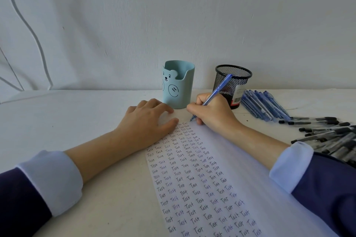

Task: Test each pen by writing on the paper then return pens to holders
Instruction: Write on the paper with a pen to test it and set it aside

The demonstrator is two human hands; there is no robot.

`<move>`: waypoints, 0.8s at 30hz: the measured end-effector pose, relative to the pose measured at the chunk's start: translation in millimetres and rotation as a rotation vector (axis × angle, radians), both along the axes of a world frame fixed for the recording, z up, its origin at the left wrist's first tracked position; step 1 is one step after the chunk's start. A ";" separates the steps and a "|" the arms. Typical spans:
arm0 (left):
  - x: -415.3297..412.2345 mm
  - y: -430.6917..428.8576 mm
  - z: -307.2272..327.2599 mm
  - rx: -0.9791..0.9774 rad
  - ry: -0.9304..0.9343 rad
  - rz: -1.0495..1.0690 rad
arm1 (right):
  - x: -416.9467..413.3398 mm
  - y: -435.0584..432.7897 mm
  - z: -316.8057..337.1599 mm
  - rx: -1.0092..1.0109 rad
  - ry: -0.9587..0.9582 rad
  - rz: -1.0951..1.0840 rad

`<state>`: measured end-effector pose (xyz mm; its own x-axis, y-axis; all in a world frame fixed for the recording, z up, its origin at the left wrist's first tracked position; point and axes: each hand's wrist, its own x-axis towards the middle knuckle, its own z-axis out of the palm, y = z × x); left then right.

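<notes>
My right hand (212, 110) grips a blue pen (219, 88), its tip touching the far end of the paper (240, 175). The sheet carries several rows of the handwritten word "Test". My left hand (148, 119) lies flat with straight fingers on the paper's far left corner. Beyond the hands stand two holders: a light blue cup with a bear face (178, 83) and a black mesh cup (232, 82). I see no pens sticking out of either holder.
To the right lie several loose blue pens (264, 106) and a heap of black pens (327, 136) on the white table (77, 113). A white wall rises right behind the holders. My sleeves rest at the table's near edge.
</notes>
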<state>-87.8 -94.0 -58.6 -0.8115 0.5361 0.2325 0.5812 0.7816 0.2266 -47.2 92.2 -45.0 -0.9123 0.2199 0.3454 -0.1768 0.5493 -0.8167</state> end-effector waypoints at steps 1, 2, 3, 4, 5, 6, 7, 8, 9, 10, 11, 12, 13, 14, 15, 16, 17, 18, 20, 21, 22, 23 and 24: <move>0.3 0.4 0.3 0.000 0.000 -0.001 | 0.2 0.2 0.3 -0.006 -0.002 -0.002; 0.7 0.5 0.6 -0.001 -0.001 -0.001 | 0.4 0.2 0.4 -0.011 -0.007 -0.001; 1.0 0.1 0.7 0.000 -0.002 -0.001 | 0.3 0.1 0.4 -0.012 -0.014 0.005; 1.2 -0.3 0.3 0.002 0.001 -0.003 | 0.3 0.1 0.2 -0.007 -0.021 0.010; 1.7 -0.4 0.3 0.004 0.006 -0.005 | 0.2 0.2 0.0 0.004 -0.023 0.012; 1.7 -0.5 0.5 0.006 0.007 -0.004 | 0.0 0.4 -0.3 0.014 -0.022 0.010; 1.7 -0.3 0.8 0.008 0.002 -0.002 | 0.0 0.6 -0.4 0.017 -0.019 0.007; 1.5 -0.4 0.7 0.005 -0.002 0.002 | -0.1 0.7 -0.4 0.012 -0.016 0.005; 1.4 -0.3 0.7 0.002 -0.002 0.004 | 0.1 0.9 -0.4 0.007 -0.012 0.004; 1.4 -0.2 0.6 0.001 0.002 0.003 | 0.3 0.9 -0.5 0.007 -0.004 0.005; 1.5 0.0 0.7 0.002 0.005 0.003 | 0.5 0.9 -0.7 0.011 0.004 0.006; 1.6 -0.1 0.8 0.003 0.005 0.003 | 0.7 1.0 -0.8 0.015 0.011 0.007; 1.9 -0.2 0.9 0.006 0.006 0.001 | 0.7 1.1 -0.7 0.016 0.016 0.008; 2.1 -0.2 0.8 0.008 0.006 0.002 | 0.7 1.1 -0.6 0.016 0.017 0.010; 2.4 -0.1 0.9 0.009 0.008 0.003 | 0.8 1.0 -0.6 0.018 0.017 0.011; 2.4 0.0 1.0 0.008 0.007 0.005 | 1.0 1.0 -0.5 0.022 0.017 0.008; 2.4 0.3 1.4 0.010 0.011 0.005 | 1.1 1.2 -0.5 0.025 0.018 0.001; 2.3 0.5 1.6 0.013 0.013 0.003 | 1.0 1.6 -0.4 0.026 0.023 -0.005; 2.4 0.4 1.8 0.016 0.019 0.000 | 0.8 1.7 -0.1 0.022 0.029 -0.005; 2.5 0.2 1.8 0.014 0.021 -0.001 | 0.6 1.4 0.0 0.021 0.028 -0.001; 2.3 -0.1 1.8 0.011 0.020 -0.001 | 0.4 1.4 -0.2 0.023 0.027 0.000; 2.4 0.0 1.7 0.011 0.022 -0.002 | 0.3 1.7 -0.4 0.028 0.026 -0.003; 2.4 0.3 1.6 0.009 0.023 -0.003 | 0.4 2.0 -0.4 0.034 0.026 -0.005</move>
<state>-85.4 -93.8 -57.0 -0.8041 0.5364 0.2563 0.5888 0.7777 0.2199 -46.8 94.2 -45.4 -0.9017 0.2125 0.3767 -0.1949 0.5779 -0.7925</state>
